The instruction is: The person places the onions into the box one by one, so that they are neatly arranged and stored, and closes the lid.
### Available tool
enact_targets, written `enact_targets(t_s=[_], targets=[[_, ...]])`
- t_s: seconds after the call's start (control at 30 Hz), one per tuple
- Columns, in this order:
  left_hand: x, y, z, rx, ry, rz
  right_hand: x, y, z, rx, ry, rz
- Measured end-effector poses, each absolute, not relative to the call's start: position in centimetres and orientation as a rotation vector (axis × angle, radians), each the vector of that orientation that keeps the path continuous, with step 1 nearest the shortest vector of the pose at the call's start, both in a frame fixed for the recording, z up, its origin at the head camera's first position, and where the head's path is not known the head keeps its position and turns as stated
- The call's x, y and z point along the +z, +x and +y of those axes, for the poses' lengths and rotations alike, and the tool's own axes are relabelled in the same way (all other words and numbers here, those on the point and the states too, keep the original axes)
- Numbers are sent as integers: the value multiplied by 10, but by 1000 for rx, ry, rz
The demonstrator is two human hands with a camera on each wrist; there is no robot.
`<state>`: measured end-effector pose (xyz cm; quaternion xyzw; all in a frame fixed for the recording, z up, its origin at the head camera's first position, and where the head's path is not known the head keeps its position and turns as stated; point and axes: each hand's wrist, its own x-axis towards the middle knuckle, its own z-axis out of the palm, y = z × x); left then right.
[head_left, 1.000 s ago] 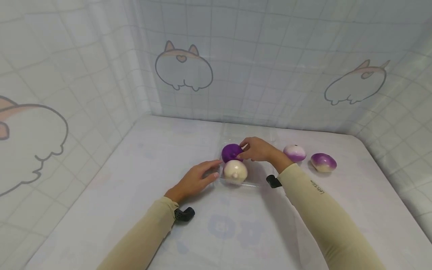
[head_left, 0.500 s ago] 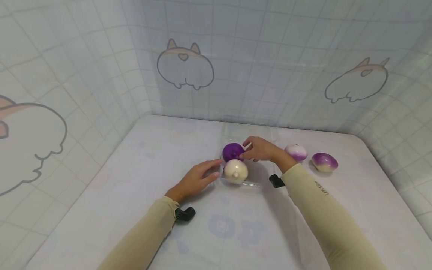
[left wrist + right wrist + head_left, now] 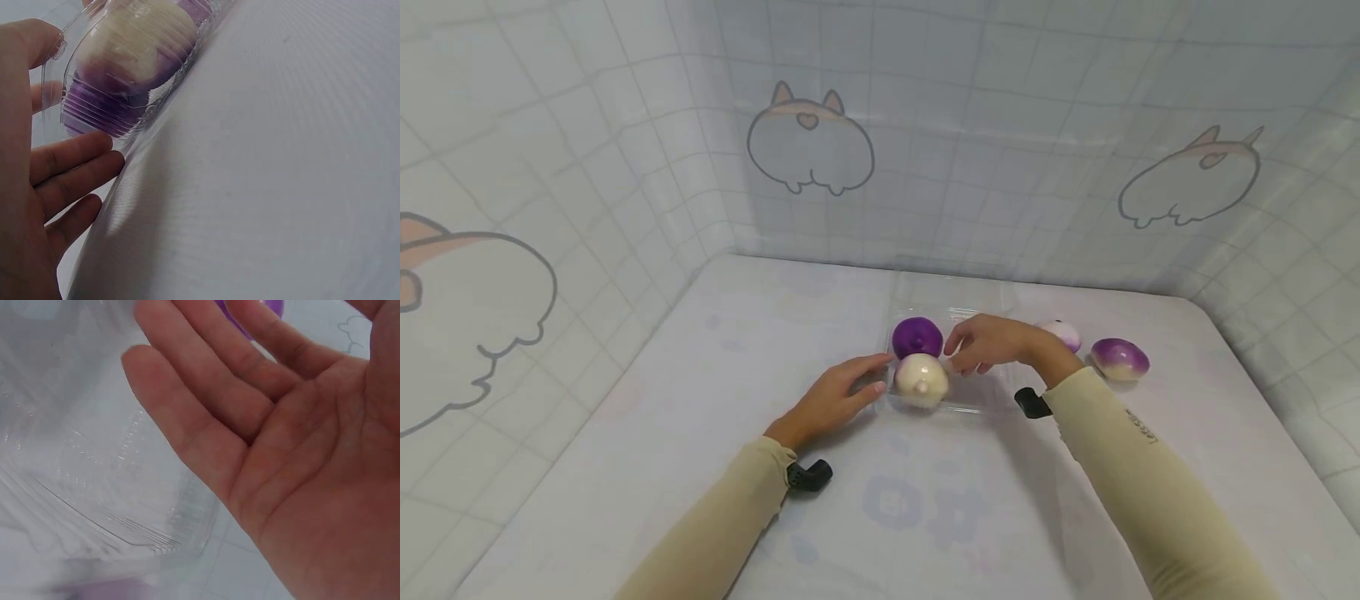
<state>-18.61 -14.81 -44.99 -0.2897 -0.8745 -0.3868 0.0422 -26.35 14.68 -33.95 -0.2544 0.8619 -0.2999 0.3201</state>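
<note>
Inside a clear plastic container (image 3: 985,387) two round vegetables, like onions or turnips, sit one behind the other along its left side. The rear one is deep purple (image 3: 917,337); the front one is creamy white (image 3: 922,381) with purple at its edge. My right hand (image 3: 988,343) hovers over the container just right of both, fingers loosely bent with nothing in them; its bare palm (image 3: 300,444) shows in the right wrist view. At the container's left wall rests my left hand (image 3: 835,396), its fingers relaxed; the left wrist view shows the thumb (image 3: 44,40) at the rim.
Two more purple-and-white vegetables lie on the cloth right of the container: one partly behind my right wrist (image 3: 1063,335), another farther right (image 3: 1120,360). The container's clear lid (image 3: 951,292) lies open toward the back wall (image 3: 985,167). Grid-patterned curtains surround the table.
My right hand has left the purple vegetable and shifted right and slightly toward me. The left hand and both vegetables in the container stay about where they were.
</note>
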Motion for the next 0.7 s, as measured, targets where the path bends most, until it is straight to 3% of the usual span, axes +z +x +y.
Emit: enact_targets(t_s=[0.7], targets=[[-446,-186,-148,-1194,-879,-2696,-347,-258,131,-708,-837,2243]])
